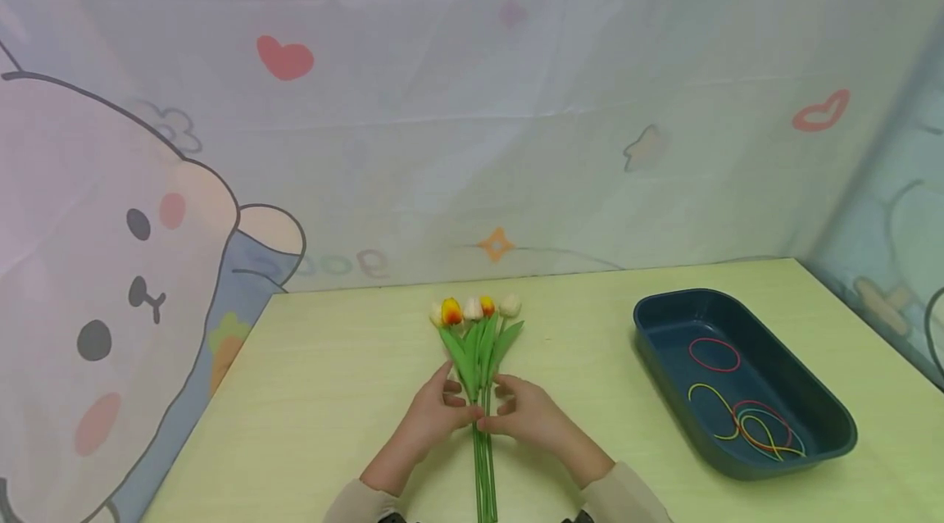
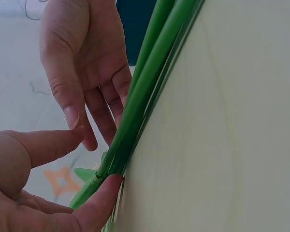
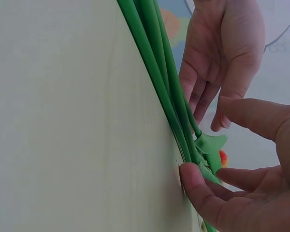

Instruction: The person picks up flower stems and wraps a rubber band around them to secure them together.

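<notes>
Flowers [image 1: 483, 367]: white and yellow-red heads [image 1: 451, 311], green leaves [image 1: 487, 347] and stems [image 1: 483, 474]. Tray [image 1: 770, 375]: dark blue. Rubber bands [image 1: 770, 447]: red, yellow, teal. Tabletop [image 1: 332, 392]: pale yellow. Backdrop [image 1: 457, 179]: pale, red-heart print.

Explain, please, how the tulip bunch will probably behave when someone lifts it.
The tulip bunch is probably light, given its slender stems. These look nearly straight in the head view, so it should stay fairly stiff, perhaps bending slightly. Nothing visible ties them together, so it may spread apart.
</notes>
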The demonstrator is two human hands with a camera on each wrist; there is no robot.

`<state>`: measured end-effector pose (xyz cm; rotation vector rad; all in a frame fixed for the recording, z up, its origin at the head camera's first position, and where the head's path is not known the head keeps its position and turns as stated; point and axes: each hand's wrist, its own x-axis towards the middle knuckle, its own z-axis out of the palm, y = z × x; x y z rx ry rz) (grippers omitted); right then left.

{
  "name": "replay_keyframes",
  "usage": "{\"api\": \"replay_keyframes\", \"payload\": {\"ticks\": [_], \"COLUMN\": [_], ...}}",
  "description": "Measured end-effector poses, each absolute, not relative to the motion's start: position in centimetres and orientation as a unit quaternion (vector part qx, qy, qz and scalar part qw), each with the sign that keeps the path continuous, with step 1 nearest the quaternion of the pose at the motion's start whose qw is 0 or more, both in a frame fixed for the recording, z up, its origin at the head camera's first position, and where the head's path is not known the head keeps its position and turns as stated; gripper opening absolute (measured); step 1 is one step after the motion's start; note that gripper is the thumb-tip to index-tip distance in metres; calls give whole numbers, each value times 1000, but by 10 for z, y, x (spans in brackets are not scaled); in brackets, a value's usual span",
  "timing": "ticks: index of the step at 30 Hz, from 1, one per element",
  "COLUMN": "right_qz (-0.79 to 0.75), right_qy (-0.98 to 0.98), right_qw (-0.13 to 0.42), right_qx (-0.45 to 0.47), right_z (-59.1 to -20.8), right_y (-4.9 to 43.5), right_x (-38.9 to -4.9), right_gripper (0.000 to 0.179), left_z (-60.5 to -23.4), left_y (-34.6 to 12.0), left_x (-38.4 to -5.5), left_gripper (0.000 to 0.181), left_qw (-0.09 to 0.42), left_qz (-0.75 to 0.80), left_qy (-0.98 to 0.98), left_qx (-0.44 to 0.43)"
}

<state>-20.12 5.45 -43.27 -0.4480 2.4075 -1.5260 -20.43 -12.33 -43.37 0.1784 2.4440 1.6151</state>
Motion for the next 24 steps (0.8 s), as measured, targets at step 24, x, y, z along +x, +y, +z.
{"api": "replay_keyframes", "payload": {"ticks": [24], "right_qz": [-573], "right_qy": [797], "right_qw": [144], "right_qx": [-126], "right_z": [-432], "right_y": [42], "right_x": [-194], "right_gripper": [64], "left_z": [-437], "left_y": [-114], "left_x": [-201], "left_gripper": [80], "left_qw": [125], "left_qz": [609], "left_qy": [782], "left_qx": [35]}}
